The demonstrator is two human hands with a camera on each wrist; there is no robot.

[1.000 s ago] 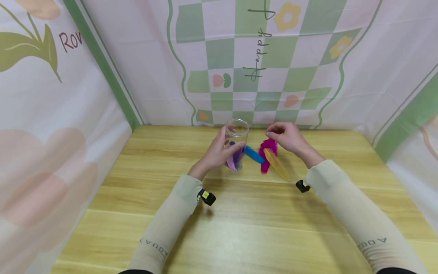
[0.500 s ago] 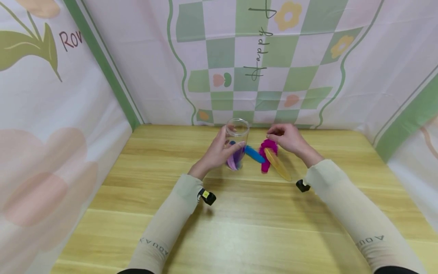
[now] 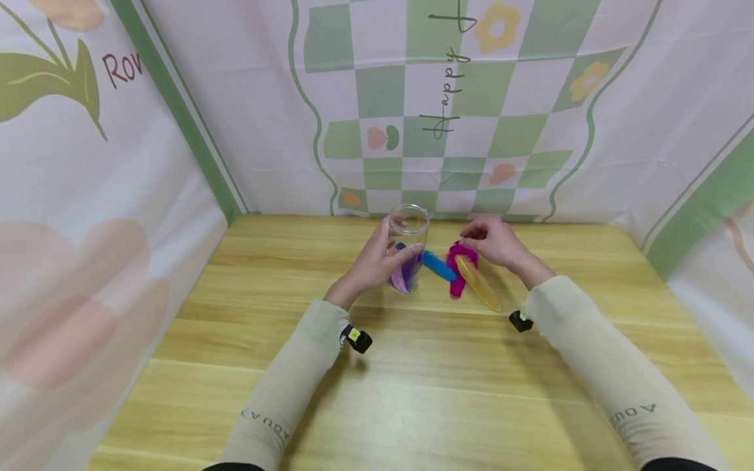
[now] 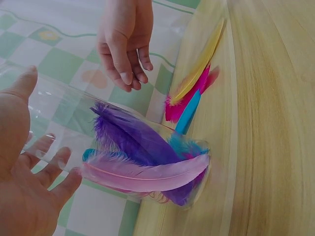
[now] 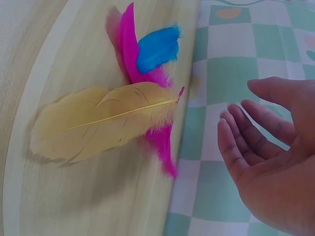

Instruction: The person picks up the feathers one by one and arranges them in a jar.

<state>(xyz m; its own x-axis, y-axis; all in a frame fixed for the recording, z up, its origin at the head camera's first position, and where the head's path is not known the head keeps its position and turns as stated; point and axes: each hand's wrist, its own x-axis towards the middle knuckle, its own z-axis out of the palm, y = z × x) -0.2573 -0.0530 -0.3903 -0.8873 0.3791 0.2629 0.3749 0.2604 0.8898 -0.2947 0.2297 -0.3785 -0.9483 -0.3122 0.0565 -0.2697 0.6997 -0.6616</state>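
Observation:
My left hand (image 3: 374, 258) grips a tall clear plastic cup (image 3: 410, 231), which stands upright on the table. Inside the cup, the left wrist view shows a purple feather (image 4: 135, 137) and a pale pink feather (image 4: 147, 178), with bits of teal and magenta behind them. To the cup's right lie a blue feather (image 5: 158, 49), magenta feathers (image 5: 129, 42) and a yellow feather (image 5: 103, 120), overlapping in a loose pile. Just over the pile's far end hovers my right hand (image 3: 497, 243), its fingers loosely bent and holding nothing; the right wrist view shows a gap between fingertips and feathers.
The wooden table (image 3: 400, 386) runs up to a hanging cloth (image 3: 377, 98) with green checks and printed flowers, close behind both hands. More printed cloth (image 3: 88, 261) hangs along the left side. A small black camera sits on each wrist.
My right hand has come down slightly toward the magenta feathers. The left hand, the cup and the feathers have stayed in place.

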